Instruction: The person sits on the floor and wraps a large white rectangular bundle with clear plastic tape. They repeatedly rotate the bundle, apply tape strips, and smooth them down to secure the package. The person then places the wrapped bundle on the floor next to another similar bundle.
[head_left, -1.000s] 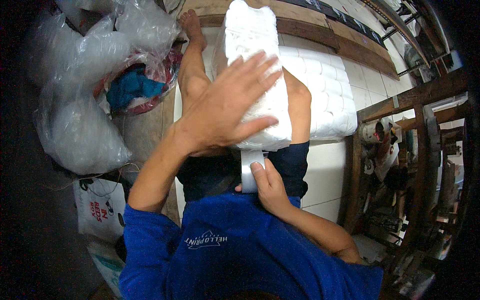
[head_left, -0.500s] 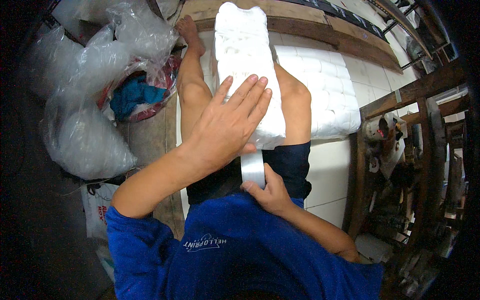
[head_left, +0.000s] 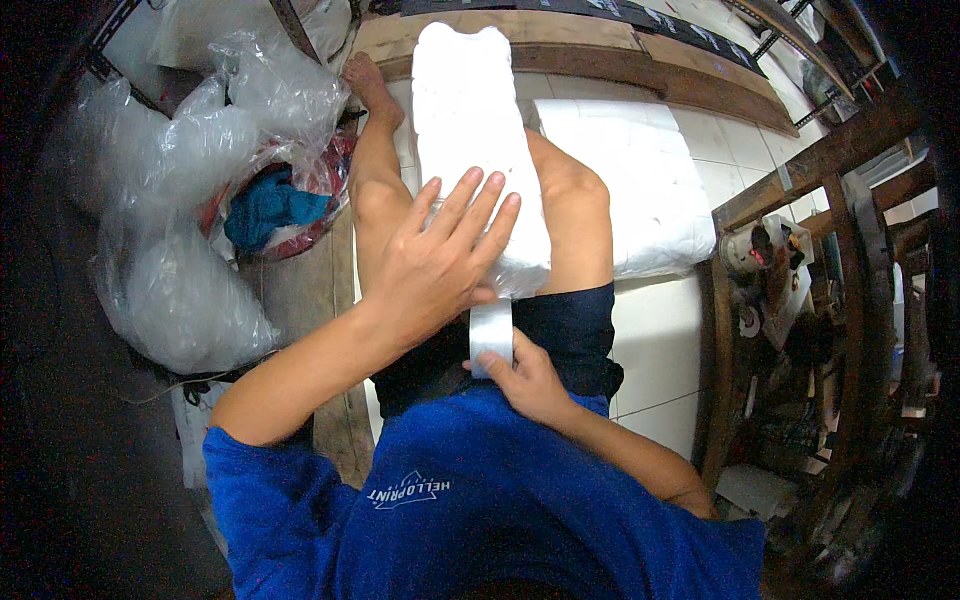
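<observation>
A long white pack (head_left: 463, 110), bundled in clear plastic, lies across my lap between my knees. My left hand (head_left: 437, 245) rests flat on its near part, fingers stretched and apart, with the thumb near the pack's lower end. Just below that end, my right hand (head_left: 527, 375) grips a pale silvery roll of tape (head_left: 490, 335), thumb across its face. The roll's upper edge sits close under the pack; whether a strip of tape joins them I cannot tell.
A second, wider white pack (head_left: 635, 190) lies on the tiled floor beyond my right knee. Clear plastic bags (head_left: 185, 210) bulge at the left, around a teal cloth (head_left: 272, 208). A wooden rack (head_left: 815, 185) stands at the right; wooden planks (head_left: 580, 70) run along the far side.
The pack, my left hand and the tape roll have shifted slightly left and a little nearer to me. Both hands keep the same hold.
</observation>
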